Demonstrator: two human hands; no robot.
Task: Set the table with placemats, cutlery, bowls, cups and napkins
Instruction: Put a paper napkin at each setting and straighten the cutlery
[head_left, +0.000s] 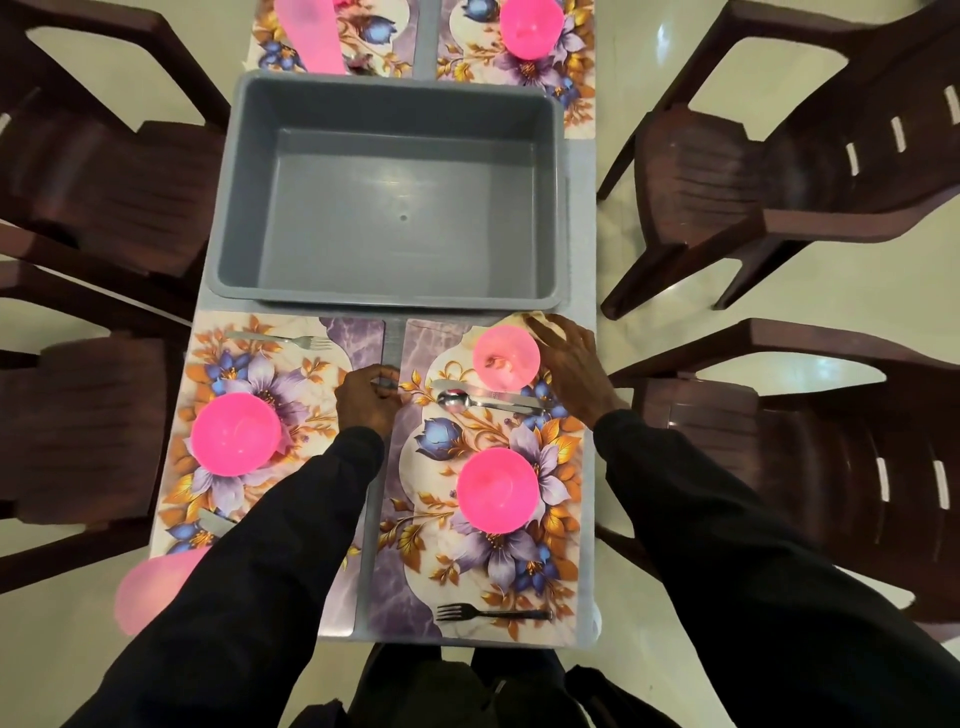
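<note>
Presently, the table (581, 234) carries four floral placemats. Two lie side by side at the near edge, one left (249, 364) and one right (519, 561). Two more are cut off at the far edge, left (384, 31) and right (571, 62).

Three pink bowls are counted: one mid-mat near left (236, 434), one mid-mat near right (497, 490), and one on the far-right mat (531, 26).

Two pink cups are certain: one toward the far right corner of the near-right mat (506, 358), and one, blurred, overhanging the table's near left corner (150, 592). A blurred pink shape on the far-left mat cannot be identified.

There are two forks: one along the far edge of the near-left mat (283, 340), and one along the near edge of the near-right mat (493, 614).

One spoon (452, 401) and one knife (498, 396) lie together between cup and bowl.

One grey tub (389, 192) occupies the table's middle. Four brown chairs stand two to each long side.

The left hand (369, 397) sits knuckles up over the strip between the near mats, with its fingers curled tight. Metal glints at the fingertips, but I cannot tell whether it is gripped.

The right hand (569, 364) lies just beside the cup. Its fingers are fairly straight and slightly spread, and the tips press a pale napkin (524, 317) at the mat's far right corner.
</note>
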